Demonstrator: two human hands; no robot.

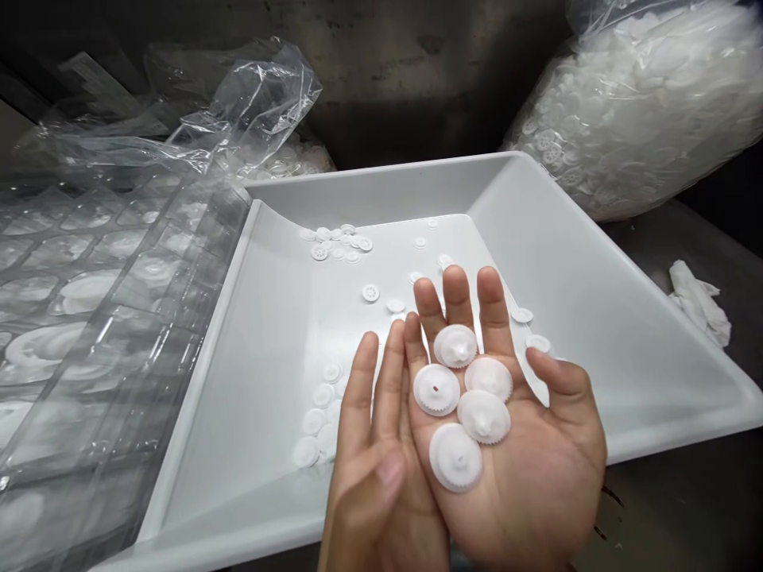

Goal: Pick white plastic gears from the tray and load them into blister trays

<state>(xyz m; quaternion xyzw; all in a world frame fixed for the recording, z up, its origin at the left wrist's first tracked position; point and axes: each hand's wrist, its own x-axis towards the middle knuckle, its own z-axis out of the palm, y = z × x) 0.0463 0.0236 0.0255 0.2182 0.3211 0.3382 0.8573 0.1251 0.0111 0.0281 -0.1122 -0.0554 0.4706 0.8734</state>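
Note:
My right hand lies palm up over a white plastic tray, with several small white plastic gears resting on the palm. My left hand stands edge-on against it, fingers extended and holding nothing. Its fingertips point toward the tray's far end. More loose gears lie scattered on the tray floor, with one cluster near the far wall and another just left of my left hand.
A clear plastic bag stuffed with white gears sits beyond the tray at upper right. To the left lies a transparent blister sheet with round pockets, with crumpled clear film behind it. A crumpled white cloth lies right of the tray.

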